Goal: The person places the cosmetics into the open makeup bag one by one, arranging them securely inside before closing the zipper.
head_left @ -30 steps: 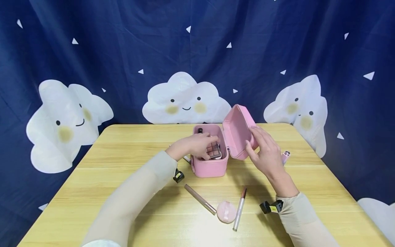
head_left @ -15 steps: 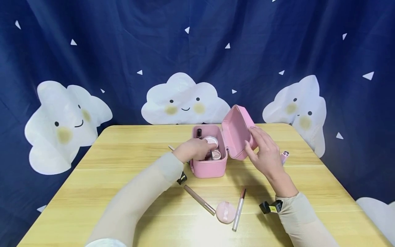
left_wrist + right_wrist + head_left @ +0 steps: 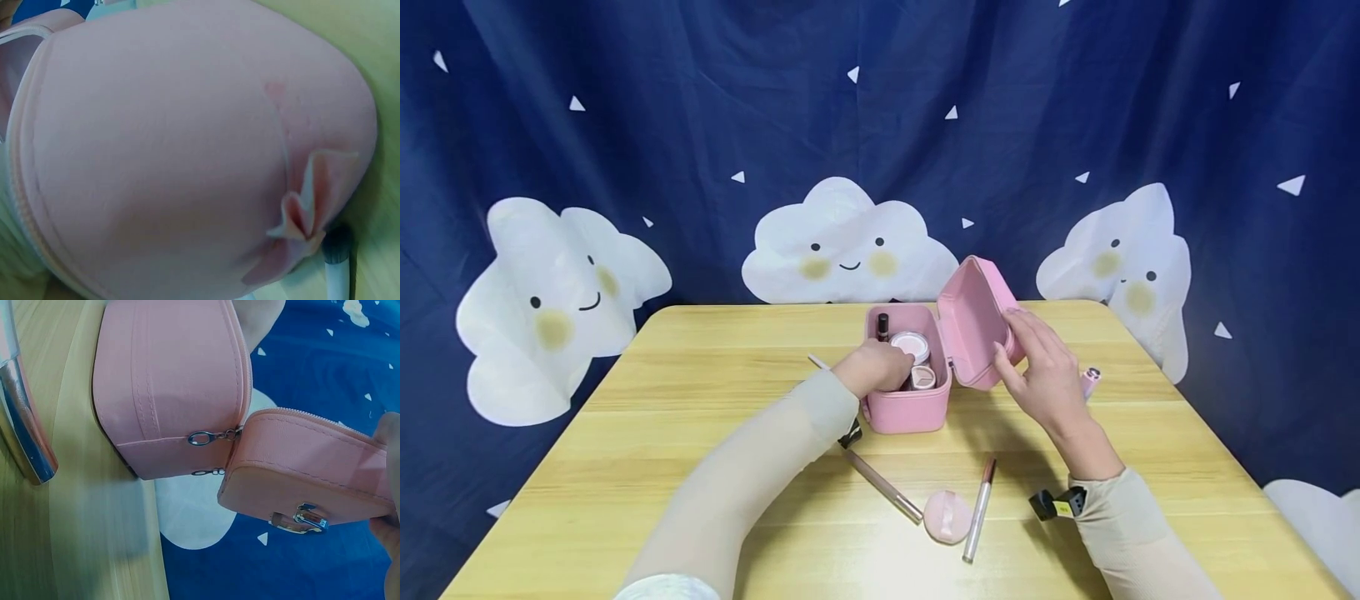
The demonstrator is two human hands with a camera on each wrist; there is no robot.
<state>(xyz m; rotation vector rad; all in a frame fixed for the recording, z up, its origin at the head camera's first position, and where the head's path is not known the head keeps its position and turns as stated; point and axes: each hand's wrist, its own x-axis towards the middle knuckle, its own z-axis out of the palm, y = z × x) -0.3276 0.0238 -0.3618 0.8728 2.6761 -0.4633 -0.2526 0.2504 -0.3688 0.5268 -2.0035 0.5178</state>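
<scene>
A pink makeup case [image 3: 910, 412] stands on the table, its lid [image 3: 973, 325] swung up to the right. My left hand [image 3: 882, 367] reaches down into the case at its left side. Its fingertips are hidden inside, so I cannot tell whether they hold anything. Beside them sit a round white powder container [image 3: 910, 343], a small round compact [image 3: 922, 378] and a black-capped tube [image 3: 883, 325]. My right hand [image 3: 1043, 379] grips the lid's outer edge between thumb and fingers. The left wrist view shows the case's outer wall [image 3: 156, 137] with a bow [image 3: 306, 212].
In front of the case lie a taupe tube [image 3: 883, 485], a pink powder puff [image 3: 947, 518] and a slim copper-capped tube [image 3: 979, 510]. A pink tube [image 3: 1090, 382] lies beyond my right wrist. A brush [image 3: 337, 250] lies beside the bow.
The left hand, which held an eyeshadow palette over the case, has turned and moved lower inside it; the palette is now out of sight. The right hand stays on the lid.
</scene>
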